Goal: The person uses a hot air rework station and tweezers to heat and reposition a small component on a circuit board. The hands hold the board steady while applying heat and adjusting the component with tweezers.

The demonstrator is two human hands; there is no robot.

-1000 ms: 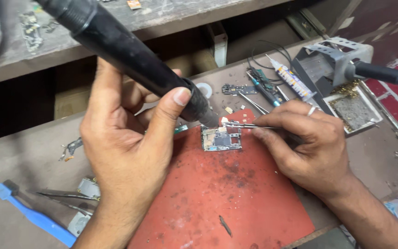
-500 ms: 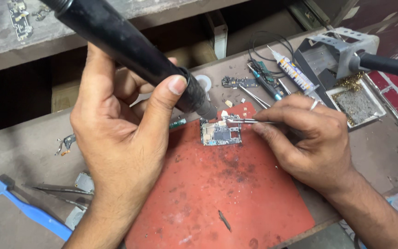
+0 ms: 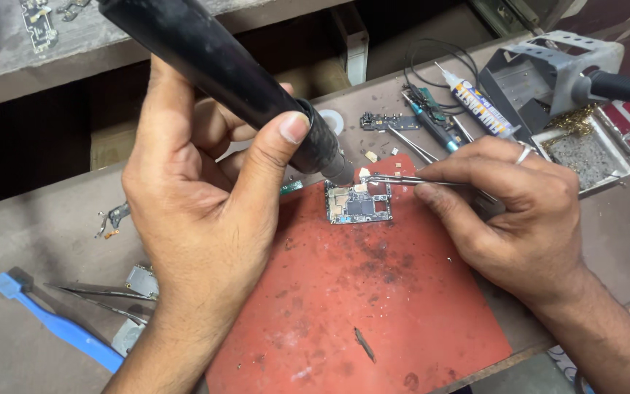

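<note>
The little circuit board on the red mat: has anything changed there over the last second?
Hardly anything. The left hand keeps the black hot-air tool aimed at the circuit board, and the right hand keeps its tweezers at the board's top edge. Nothing was picked up or released. The red mat and blue tool stayed put.

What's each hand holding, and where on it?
Left hand grips the black hot-air wand low on its barrel, near the nozzle. Right hand pinches tweezers at their rear half.

Head camera looks steeply down, close over workbench (image 3: 38, 241).
</note>
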